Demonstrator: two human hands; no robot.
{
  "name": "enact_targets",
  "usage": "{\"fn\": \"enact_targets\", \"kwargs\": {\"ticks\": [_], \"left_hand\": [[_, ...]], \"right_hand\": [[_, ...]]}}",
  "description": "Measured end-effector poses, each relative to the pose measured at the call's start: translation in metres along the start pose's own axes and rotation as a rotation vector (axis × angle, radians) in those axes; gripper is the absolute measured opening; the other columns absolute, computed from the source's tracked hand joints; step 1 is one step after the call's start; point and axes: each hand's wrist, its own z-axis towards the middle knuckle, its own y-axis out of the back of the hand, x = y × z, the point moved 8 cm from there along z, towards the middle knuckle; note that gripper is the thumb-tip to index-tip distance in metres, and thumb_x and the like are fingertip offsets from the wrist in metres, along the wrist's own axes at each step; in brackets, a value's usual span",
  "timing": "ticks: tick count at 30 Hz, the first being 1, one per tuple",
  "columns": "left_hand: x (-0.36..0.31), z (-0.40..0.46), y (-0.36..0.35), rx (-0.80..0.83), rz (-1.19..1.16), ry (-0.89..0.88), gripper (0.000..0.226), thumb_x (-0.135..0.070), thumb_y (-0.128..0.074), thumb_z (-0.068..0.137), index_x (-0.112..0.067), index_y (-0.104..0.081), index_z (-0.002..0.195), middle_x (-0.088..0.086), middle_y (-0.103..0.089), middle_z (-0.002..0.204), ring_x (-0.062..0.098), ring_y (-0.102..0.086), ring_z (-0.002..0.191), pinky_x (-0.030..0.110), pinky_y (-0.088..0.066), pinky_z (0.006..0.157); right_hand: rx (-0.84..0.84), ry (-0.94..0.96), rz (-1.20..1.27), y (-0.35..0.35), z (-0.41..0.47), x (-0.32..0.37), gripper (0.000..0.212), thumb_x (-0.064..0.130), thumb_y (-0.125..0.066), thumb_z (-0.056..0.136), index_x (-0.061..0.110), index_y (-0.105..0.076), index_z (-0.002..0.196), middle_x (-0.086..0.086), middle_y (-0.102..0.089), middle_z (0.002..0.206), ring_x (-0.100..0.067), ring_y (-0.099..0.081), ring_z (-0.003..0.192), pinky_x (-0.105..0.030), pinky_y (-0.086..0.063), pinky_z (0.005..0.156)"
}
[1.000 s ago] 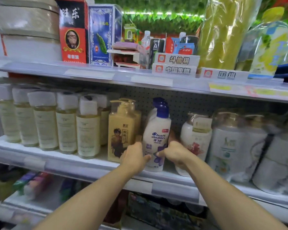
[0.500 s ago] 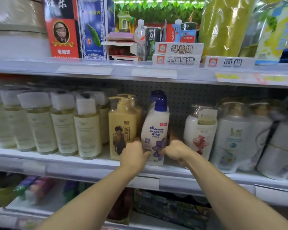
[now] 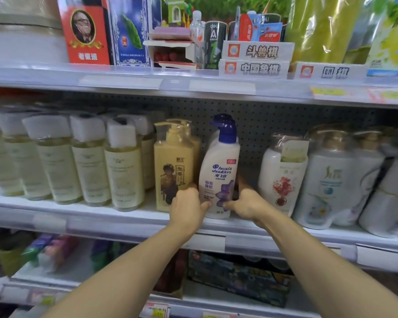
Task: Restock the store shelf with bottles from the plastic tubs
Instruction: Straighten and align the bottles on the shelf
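Store shelf (image 3: 124,222), your left hand (image 3: 187,208) and right hand (image 3: 248,205) gripping an upright bottle (image 3: 220,171) (thumbs on its front), yellow bottle (image 3: 172,166) just beside.

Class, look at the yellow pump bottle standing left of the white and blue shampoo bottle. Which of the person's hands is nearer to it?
Left. The left hand overlaps the yellow pump bottle's lower right corner; the right hand grips the shampoo bottle's far side.
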Motion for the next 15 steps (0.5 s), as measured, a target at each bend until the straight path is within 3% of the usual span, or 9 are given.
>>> {"fn": "enact_targets", "kwargs": {"ticks": [5, 10, 15], "left_hand": [[0.002, -0.004, 0.002, 0.014, 0.044, -0.01, 0.032, -0.035, -0.065, 0.088, -0.012, -0.053, 0.107, 0.009, -0.065, 0.103, 0.028, -0.062, 0.097, 0.033, -0.047, 0.075], [-0.005, -0.012, 0.014, -0.043, 0.045, -0.041, 0.037, -0.036, -0.065, 0.087, -0.018, -0.044, 0.11, 0.004, -0.066, 0.1, 0.025, -0.064, 0.093, 0.035, -0.05, 0.073], [-0.037, -0.021, 0.01, -0.019, -0.011, -0.173, 0.042, -0.036, -0.065, 0.086, -0.02, -0.04, 0.116, 0.001, -0.064, 0.103, 0.025, -0.062, 0.094, 0.035, -0.048, 0.072]], "right_hand": [[-0.071, -0.013, -0.002, -0.001, 0.001, -0.005, 0.069, 0.0, -0.066, 0.083, 0.02, -0.033, 0.14, -0.004, -0.052, 0.134, -0.016, -0.05, 0.107, -0.023, -0.045, 0.08], [-0.324, 0.018, -0.137, 0.022, -0.025, -0.006, 0.069, 0.016, -0.067, 0.086, 0.016, -0.031, 0.145, -0.006, -0.05, 0.138, -0.024, -0.049, 0.125, -0.035, -0.043, 0.099], [-0.618, 0.068, -0.143, 0.07, -0.071, -0.014, 0.041, 0.015, -0.067, 0.084, 0.015, -0.052, 0.123, -0.003, -0.061, 0.11, -0.018, -0.058, 0.096, -0.029, -0.047, 0.085]]}}
